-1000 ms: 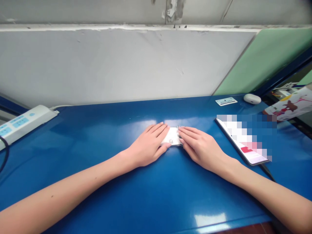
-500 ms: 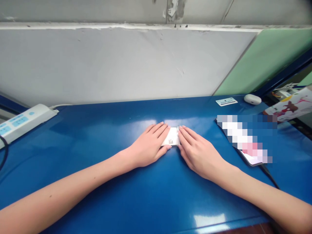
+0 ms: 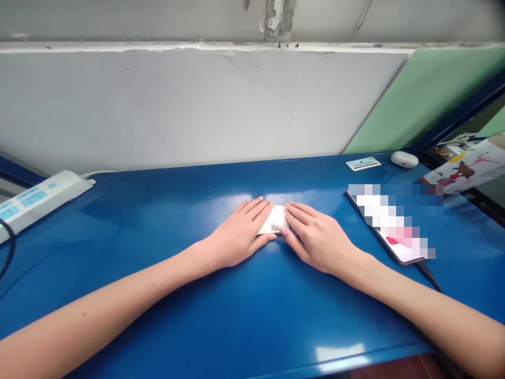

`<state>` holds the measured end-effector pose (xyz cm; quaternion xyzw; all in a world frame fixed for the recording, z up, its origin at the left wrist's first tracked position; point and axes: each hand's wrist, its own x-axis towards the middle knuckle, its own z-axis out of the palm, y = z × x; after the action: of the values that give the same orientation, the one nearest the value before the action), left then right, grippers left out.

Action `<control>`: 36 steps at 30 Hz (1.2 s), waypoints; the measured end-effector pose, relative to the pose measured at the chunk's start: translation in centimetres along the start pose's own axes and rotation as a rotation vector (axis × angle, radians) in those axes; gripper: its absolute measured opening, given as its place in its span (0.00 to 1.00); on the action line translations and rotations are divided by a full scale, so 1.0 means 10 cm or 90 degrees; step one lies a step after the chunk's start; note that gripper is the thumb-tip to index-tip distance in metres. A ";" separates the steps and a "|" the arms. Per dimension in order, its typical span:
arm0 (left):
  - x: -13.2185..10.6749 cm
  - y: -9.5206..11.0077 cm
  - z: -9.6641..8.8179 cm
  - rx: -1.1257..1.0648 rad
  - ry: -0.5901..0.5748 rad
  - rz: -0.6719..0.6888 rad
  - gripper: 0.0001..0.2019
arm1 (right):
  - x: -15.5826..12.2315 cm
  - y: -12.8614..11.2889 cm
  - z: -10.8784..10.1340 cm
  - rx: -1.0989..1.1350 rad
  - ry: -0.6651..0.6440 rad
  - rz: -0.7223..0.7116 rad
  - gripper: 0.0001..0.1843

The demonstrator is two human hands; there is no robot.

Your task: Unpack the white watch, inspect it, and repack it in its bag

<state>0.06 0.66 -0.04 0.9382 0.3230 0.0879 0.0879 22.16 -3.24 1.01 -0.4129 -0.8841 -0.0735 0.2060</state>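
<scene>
A small flat white rectangular thing (image 3: 278, 215) with a little grey printed mark lies on the blue tabletop, between my hands. My left hand (image 3: 240, 231) covers its left part, fingers laid over it and the thumb along its near edge. My right hand (image 3: 315, 234) grips the right end, with the fingertips at the far corner and the thumb on the near corner. Both hands partly hide the thing, so I cannot tell its exact kind.
A white power strip (image 3: 43, 200) stands at the left. To the right lie a partly blurred phone (image 3: 410, 255) with a black cable, a white card (image 3: 363, 163) and a white earbud case (image 3: 404, 159). A printed box or bag (image 3: 469, 168) is at the far right. A wall panel (image 3: 177, 105) borders the back.
My right thumb has moved from just beside the white thing onto its near right corner. The right fingers have shifted slightly left over its end. My left hand stays in place.
</scene>
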 end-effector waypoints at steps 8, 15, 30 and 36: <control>0.00 -0.01 -0.03 -0.062 0.005 -0.009 0.30 | 0.00 0.37 -0.02 0.098 0.070 0.139 0.14; -0.03 -0.01 -0.04 -0.131 0.043 0.049 0.27 | 0.01 0.50 -0.06 0.249 0.014 0.038 0.17; -0.05 0.00 -0.03 -0.139 0.097 -0.035 0.45 | 0.11 0.48 -0.29 0.616 0.091 0.334 0.10; -0.06 0.00 -0.05 -0.146 0.104 0.002 0.62 | 0.10 0.44 -0.11 0.625 0.006 0.404 0.15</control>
<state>-0.53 0.34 0.41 0.9122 0.3154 0.2006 0.1678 25.32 -0.02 2.28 -0.5135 -0.6466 0.4084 0.3892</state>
